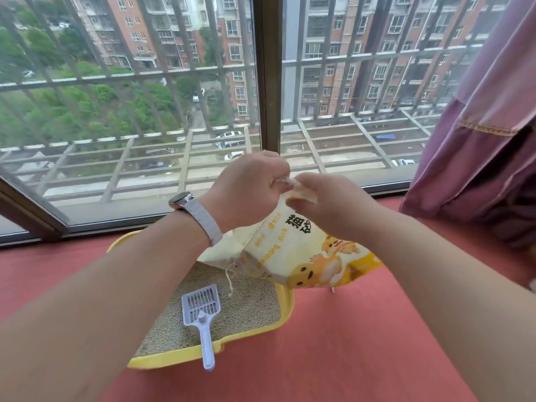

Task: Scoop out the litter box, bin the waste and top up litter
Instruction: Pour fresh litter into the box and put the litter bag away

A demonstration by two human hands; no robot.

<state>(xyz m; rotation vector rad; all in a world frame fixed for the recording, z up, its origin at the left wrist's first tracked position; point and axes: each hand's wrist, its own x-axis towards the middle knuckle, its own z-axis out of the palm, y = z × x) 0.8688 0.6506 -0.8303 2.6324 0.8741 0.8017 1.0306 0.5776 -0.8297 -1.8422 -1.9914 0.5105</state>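
Observation:
A yellow litter box (285, 307) filled with grey-beige litter (246, 306) sits on the red sill below the window. A pale blue slotted scoop (201, 311) lies in it, with the handle sticking out over the near rim. Above the box's far right side hangs a yellow-and-cream litter bag (298, 256) with a cartoon chick print, tilted, a loose string dangling from its lower corner. My left hand (246, 187), a watch on its wrist, and my right hand (327, 204) both pinch the bag's upper corner close together.
The red sill surface (362, 343) spreads right and in front of the box. A barred window with a dark frame post (271, 82) runs along the far side. A purple curtain (487, 146) hangs at the right edge.

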